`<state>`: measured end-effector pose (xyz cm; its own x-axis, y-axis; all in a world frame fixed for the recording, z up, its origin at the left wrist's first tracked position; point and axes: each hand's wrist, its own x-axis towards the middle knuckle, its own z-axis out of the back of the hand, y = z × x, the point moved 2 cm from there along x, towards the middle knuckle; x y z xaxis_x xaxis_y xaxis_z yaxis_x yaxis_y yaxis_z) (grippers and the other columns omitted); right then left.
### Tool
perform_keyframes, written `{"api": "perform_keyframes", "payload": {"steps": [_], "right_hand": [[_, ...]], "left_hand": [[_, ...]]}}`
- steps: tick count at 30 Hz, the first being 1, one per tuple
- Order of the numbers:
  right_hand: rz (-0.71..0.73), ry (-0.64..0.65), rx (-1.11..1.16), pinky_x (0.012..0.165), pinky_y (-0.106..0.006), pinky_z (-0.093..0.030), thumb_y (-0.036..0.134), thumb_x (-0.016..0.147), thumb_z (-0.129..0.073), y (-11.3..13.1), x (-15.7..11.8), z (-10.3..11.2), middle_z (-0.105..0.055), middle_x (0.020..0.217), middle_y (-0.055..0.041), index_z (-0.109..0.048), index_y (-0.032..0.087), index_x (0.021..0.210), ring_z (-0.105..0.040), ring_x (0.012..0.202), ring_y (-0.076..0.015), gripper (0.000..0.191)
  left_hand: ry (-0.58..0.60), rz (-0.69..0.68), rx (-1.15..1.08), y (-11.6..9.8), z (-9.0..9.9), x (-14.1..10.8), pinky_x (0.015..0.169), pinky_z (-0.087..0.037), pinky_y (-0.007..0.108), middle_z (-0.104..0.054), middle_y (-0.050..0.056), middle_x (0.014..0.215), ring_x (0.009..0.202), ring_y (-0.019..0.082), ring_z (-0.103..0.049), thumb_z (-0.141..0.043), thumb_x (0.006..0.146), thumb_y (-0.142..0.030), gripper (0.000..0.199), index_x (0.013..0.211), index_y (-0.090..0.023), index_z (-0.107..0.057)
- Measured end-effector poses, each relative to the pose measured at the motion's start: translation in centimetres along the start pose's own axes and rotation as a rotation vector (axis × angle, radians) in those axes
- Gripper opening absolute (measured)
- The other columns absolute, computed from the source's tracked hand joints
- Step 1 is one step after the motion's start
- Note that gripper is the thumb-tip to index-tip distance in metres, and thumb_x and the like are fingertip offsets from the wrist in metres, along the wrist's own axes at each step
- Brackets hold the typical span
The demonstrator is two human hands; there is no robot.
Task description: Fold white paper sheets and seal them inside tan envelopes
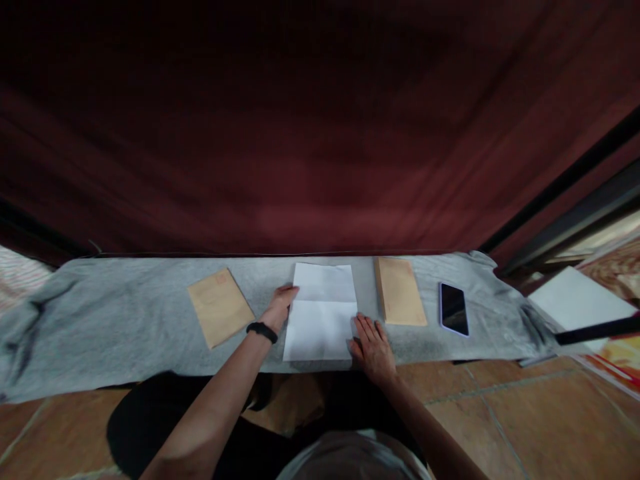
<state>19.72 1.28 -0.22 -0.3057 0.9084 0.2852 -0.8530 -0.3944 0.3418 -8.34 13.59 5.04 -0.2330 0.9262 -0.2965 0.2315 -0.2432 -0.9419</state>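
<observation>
A white sheet of paper (323, 327) lies on the grey cloth in front of me, with a crease running across its middle. My left hand (281, 305) has its fingers closed on the sheet's left edge, and a black band circles that wrist. At the right edge, my right hand (374, 350) rests palm down with its fingers stretched out, fingertips touching the paper. Left of the sheet lies a brown envelope (221, 307), turned at an angle. A stack of brown envelopes (403, 291) lies to the right, just beyond my right hand.
A phone (454, 309) with a dark screen lies right of the envelope stack. The grey cloth (135, 320) covers a long, narrow surface. Behind it rises a dark red panel (310, 220). At far right is a white flat object (580, 300); tiled floor (500, 407) shows below.
</observation>
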Motion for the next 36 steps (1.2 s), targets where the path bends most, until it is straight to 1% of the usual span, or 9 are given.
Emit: {"api": "perform_keyframes", "payload": {"steps": [5,9,14,17,21,23,26,32,36], "right_hand": [[-0.107,-0.062,0.184,0.120,-0.054,-0.034,0.036,0.102,-0.041,-1.2,1.0,-0.7,-0.046,0.155,-0.0145,-0.025,0.020,0.160,-0.043,0.144,-0.0287,0.063],[-0.312,-0.129,0.510,0.112,-0.053,-0.044,0.046,0.099,-0.044,-2.3,5.8,0.1,-0.036,0.161,-0.0151,-0.020,0.021,0.161,-0.042,0.145,-0.0300,0.071],[-0.330,-0.176,0.979,0.110,-0.049,-0.047,0.047,0.093,-0.052,-1.5,14.5,5.6,-0.044,0.157,-0.0156,-0.016,0.022,0.162,-0.047,0.141,-0.0281,0.081],[-0.209,-0.191,1.158,0.107,-0.045,-0.049,0.047,0.092,-0.054,-0.4,17.3,9.6,-0.051,0.152,-0.0134,-0.024,0.023,0.159,-0.055,0.135,-0.0249,0.077],[-0.155,-0.167,1.285,0.100,-0.042,-0.053,0.044,0.081,-0.072,0.2,16.0,12.1,-0.075,0.114,-0.0076,-0.063,0.021,0.126,-0.070,0.106,-0.0245,0.051],[-0.183,-0.139,1.225,0.097,-0.042,-0.054,0.046,0.080,-0.073,-0.1,13.6,11.9,-0.077,0.100,-0.0048,-0.071,0.022,0.108,-0.071,0.098,-0.0240,0.037],[-0.104,-0.083,1.028,0.099,-0.043,-0.053,0.047,0.081,-0.074,-0.5,9.3,10.2,-0.076,0.105,-0.0053,-0.073,0.024,0.094,-0.069,0.105,-0.0265,0.026],[0.105,0.007,0.613,0.109,-0.048,-0.046,0.038,0.090,-0.059,-0.3,1.9,4.5,-0.069,0.127,-0.0104,-0.073,0.027,0.111,-0.059,0.127,-0.0296,0.028],[0.261,0.131,0.383,0.120,-0.055,-0.033,0.030,0.080,-0.067,-0.2,-0.1,2.6,-0.054,0.149,-0.0126,-0.059,0.024,0.140,-0.048,0.139,-0.0305,0.061]], "left_hand": [[0.005,-0.036,0.021,-3.5,-1.4,-0.8,0.050,-0.041,0.024,-0.064,-0.001,0.059,0.050,0.013,-0.056,-0.082,0.053,-0.036,0.035,0.073,-0.017,-0.060],[0.084,-0.140,0.029,-9.1,-2.4,-2.4,0.053,-0.043,0.023,-0.066,-0.002,0.066,0.056,0.013,-0.058,-0.083,0.058,-0.041,0.037,0.079,-0.017,-0.064],[0.265,-0.445,0.140,-16.2,-3.2,-6.4,0.057,-0.044,0.020,-0.065,-0.004,0.071,0.059,0.010,-0.056,-0.076,0.073,-0.047,0.033,0.084,-0.018,-0.064],[0.278,-0.600,0.295,-17.8,-2.5,-8.7,0.064,-0.046,0.021,-0.067,-0.002,0.077,0.068,0.012,-0.059,-0.072,0.078,-0.048,0.031,0.085,-0.018,-0.066],[0.234,-0.752,0.545,-16.0,0.2,-10.5,0.083,-0.051,0.029,-0.073,0.003,0.090,0.086,0.018,-0.064,-0.068,0.084,-0.049,0.030,0.087,-0.020,-0.071],[0.257,-0.794,0.639,-14.0,1.9,-10.9,0.089,-0.051,0.033,-0.074,0.005,0.097,0.092,0.020,-0.066,-0.065,0.087,-0.046,0.027,0.091,-0.021,-0.072],[0.333,-0.851,0.809,-9.9,4.3,-11.2,0.098,-0.049,0.039,-0.075,0.008,0.105,0.103,0.023,-0.066,-0.059,0.092,-0.037,0.022,0.094,-0.021,-0.074],[0.379,-0.860,1.213,-0.7,6.5,-11.3,0.098,-0.049,0.041,-0.076,0.006,0.109,0.105,0.022,-0.067,-0.050,0.094,-0.017,0.026,0.100,-0.025,-0.074],[0.447,-0.833,1.369,2.2,7.1,-11.1,0.107,-0.045,0.042,-0.073,0.005,0.121,0.114,0.023,-0.065,-0.051,0.088,-0.007,0.037,0.111,-0.025,-0.073]]}}
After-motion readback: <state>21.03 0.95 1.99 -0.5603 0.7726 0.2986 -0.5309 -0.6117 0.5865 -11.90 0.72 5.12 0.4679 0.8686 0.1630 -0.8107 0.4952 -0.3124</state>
